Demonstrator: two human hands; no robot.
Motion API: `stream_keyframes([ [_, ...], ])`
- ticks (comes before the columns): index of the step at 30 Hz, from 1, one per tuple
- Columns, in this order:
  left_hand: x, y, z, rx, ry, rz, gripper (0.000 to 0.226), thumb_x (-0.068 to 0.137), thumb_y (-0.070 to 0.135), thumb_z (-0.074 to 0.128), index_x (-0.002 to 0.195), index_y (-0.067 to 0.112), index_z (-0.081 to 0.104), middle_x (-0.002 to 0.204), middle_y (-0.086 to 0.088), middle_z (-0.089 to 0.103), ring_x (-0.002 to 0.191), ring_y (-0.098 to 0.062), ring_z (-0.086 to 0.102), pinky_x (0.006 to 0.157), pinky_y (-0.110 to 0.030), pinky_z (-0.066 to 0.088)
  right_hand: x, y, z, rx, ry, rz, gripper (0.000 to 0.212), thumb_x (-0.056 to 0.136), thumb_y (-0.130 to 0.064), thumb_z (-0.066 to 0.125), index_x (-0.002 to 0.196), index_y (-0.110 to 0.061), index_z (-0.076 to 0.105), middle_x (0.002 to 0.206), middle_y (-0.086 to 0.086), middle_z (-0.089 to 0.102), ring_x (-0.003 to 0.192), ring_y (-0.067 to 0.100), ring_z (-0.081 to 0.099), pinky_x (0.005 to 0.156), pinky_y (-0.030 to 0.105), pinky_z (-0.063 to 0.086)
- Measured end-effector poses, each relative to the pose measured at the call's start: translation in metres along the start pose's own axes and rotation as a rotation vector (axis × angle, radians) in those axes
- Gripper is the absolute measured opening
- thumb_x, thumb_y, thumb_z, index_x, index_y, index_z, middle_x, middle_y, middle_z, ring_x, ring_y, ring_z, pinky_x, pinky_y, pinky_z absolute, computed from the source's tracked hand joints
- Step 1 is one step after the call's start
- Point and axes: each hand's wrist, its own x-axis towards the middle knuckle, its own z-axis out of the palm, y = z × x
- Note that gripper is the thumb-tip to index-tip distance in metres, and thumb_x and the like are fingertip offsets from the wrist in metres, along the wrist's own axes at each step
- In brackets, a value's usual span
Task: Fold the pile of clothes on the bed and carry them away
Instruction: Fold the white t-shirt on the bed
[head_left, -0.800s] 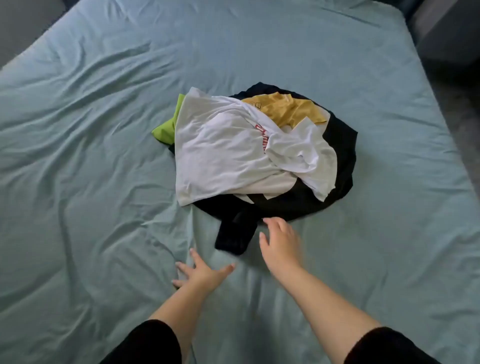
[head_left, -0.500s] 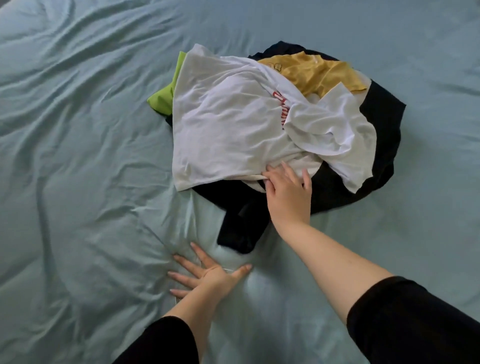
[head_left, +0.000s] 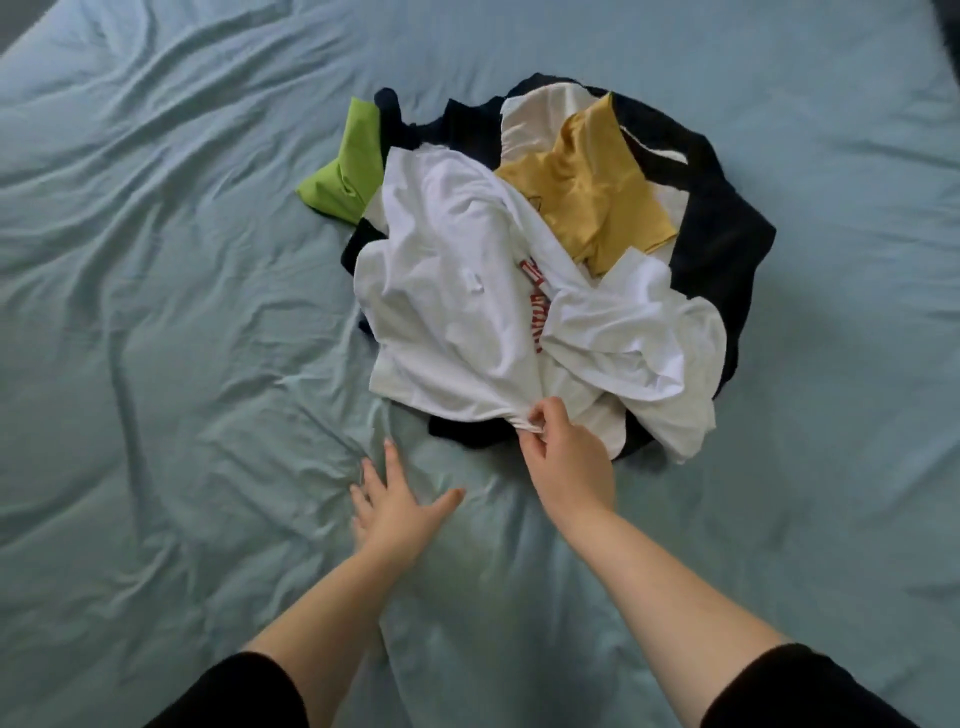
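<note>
Bed (head_left: 156, 312): blue-grey sheet, heavily creased, fills the whole view. No container in play; the bed carries everything.

Pile (head_left: 519, 234): unfolded, sits mid-bed, slightly right of centre.
- black garment (head_left: 727, 244): bottom layer, widest, shows round the right and far edges and pokes out at the near edge.
- white tee (head_left: 457, 312): on top, crumpled, covers the near-left half of the pile. Its near hem is bunched up to a point.
- yellow top (head_left: 597, 197): lies on the far-right part, partly under the tee's edge.
- cream piece (head_left: 535, 119): under the yellow top, at the far side.
- green top (head_left: 343, 176): sticks out at the far-left edge, mostly buried.

Right grip (head_left: 569, 462): clenched on the white tee, thumb and fingers pinching the bunched hem at the pile's near edge.

Left grip (head_left: 395, 509): released, fingers spread flat on the sheet, just near-left of the pile, not touching any clothes.

Black sleeves (head_left: 234, 691) end above both forearms at the bottom edge.

Red print (head_left: 537, 306) on the tee is folded in and unreadable. Small white tag (head_left: 474, 283) lies left of it.
</note>
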Motion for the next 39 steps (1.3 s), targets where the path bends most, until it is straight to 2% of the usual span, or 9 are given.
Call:
stream_keyframes([
  [3, -0.034, 0.005, -0.012, -0.044, 0.219, 0.329, 0.112, 0.078, 0.043, 0.073, 0.152, 0.036, -0.012, 0.162, -0.005, -0.006, 0.148, -0.024, 0.006, 0.118, -0.041, 0.015, -0.041, 0.003, -0.010, 0.022, -0.093, 0.005, 0.029, 0.094, -0.027, 0.052, 0.123, -0.023, 0.057, 0.096, 0.006, 0.073, 0.091, 0.033, 0.064, 0.072, 0.037, 0.043],
  [7, -0.049, 0.045, -0.007, 0.521, 0.228, 0.706, 0.102, 0.085, 0.038, 0.063, 0.147, 0.047, -0.019, 0.160, -0.001, -0.022, 0.147, -0.024, -0.021, 0.117, -0.046, -0.010, -0.088, 0.020, -0.017, 0.072, -0.152, -0.036, 0.024, 0.093, -0.021, 0.057, 0.114, -0.020, 0.068, 0.105, 0.001, 0.072, 0.097, 0.027, 0.064, 0.085, 0.038, 0.047],
  [11, -0.039, 0.069, 0.003, 0.799, 0.096, 0.735, 0.034, 0.099, 0.033, 0.042, 0.133, 0.036, 0.044, 0.158, 0.008, 0.025, 0.150, -0.019, 0.003, 0.114, -0.051, -0.017, -0.110, 0.042, -0.019, 0.016, -0.195, -0.018, 0.018, 0.095, -0.028, 0.056, 0.102, -0.018, 0.070, 0.098, 0.001, 0.067, 0.095, 0.025, 0.060, 0.080, 0.032, 0.041],
  [14, -0.039, 0.064, 0.005, 0.610, 0.046, 0.692, 0.019, 0.102, 0.031, 0.035, 0.109, 0.021, 0.050, 0.111, -0.002, 0.065, 0.116, -0.023, 0.056, 0.116, -0.039, 0.010, -0.106, 0.058, -0.030, -0.038, -0.044, -0.012, 0.027, 0.088, -0.025, 0.063, 0.114, -0.018, 0.064, 0.113, 0.002, 0.061, 0.104, 0.025, 0.056, 0.087, 0.034, 0.042],
  [19, -0.052, 0.044, -0.002, 0.235, 0.116, 0.615, 0.024, 0.099, 0.038, 0.045, 0.101, 0.019, 0.059, 0.095, -0.002, 0.064, 0.089, -0.024, 0.057, 0.075, -0.036, 0.044, -0.051, 0.078, -0.054, -0.131, 0.030, 0.270, 0.076, 0.088, -0.038, 0.063, 0.151, -0.027, 0.022, 0.159, 0.004, 0.017, 0.144, 0.024, 0.019, 0.117, 0.042, 0.020],
  [23, -0.072, 0.028, -0.004, 0.045, 0.136, 0.482, 0.019, 0.096, 0.041, 0.051, 0.087, 0.027, 0.062, 0.095, 0.010, 0.060, 0.083, -0.010, 0.056, 0.068, -0.027, 0.040, -0.031, 0.086, -0.059, -0.116, -0.096, 0.416, 0.019, 0.097, -0.035, 0.045, 0.110, -0.029, 0.058, 0.138, -0.003, 0.050, 0.137, 0.018, 0.034, 0.119, 0.045, 0.003],
  [27, -0.115, 0.023, 0.006, -0.089, 0.076, 0.400, 0.011, 0.095, 0.037, 0.056, 0.094, 0.031, 0.065, 0.100, 0.016, 0.061, 0.090, -0.004, 0.056, 0.068, -0.016, 0.037, -0.075, 0.071, -0.065, 0.296, -0.078, 0.316, 0.010, 0.099, -0.032, 0.044, 0.090, -0.035, 0.048, 0.078, -0.017, 0.057, 0.083, 0.011, 0.057, 0.088, 0.031, 0.042],
  [33, -0.197, 0.065, 0.021, -0.839, -0.423, -0.007, 0.025, 0.094, 0.029, 0.062, 0.116, 0.017, 0.061, 0.100, -0.002, 0.073, 0.090, -0.020, 0.071, 0.083, -0.036, 0.057, -0.181, 0.037, -0.084, 0.592, -0.230, 0.286, 0.010, 0.095, -0.031, 0.056, 0.092, -0.040, 0.059, 0.094, -0.019, 0.068, 0.097, 0.004, 0.065, 0.090, 0.028, 0.050],
  [39, -0.244, 0.064, 0.009, -0.761, -0.224, 0.075, 0.056, 0.088, -0.003, 0.048, 0.138, 0.019, 0.040, 0.126, -0.009, 0.058, 0.113, -0.029, 0.058, 0.097, -0.051, 0.050, -0.240, 0.017, -0.135, 0.278, -0.380, 0.224, 0.057, 0.067, -0.064, 0.062, 0.117, -0.051, 0.038, 0.104, -0.022, 0.061, 0.094, 0.010, 0.062, 0.066, 0.024, 0.043],
])
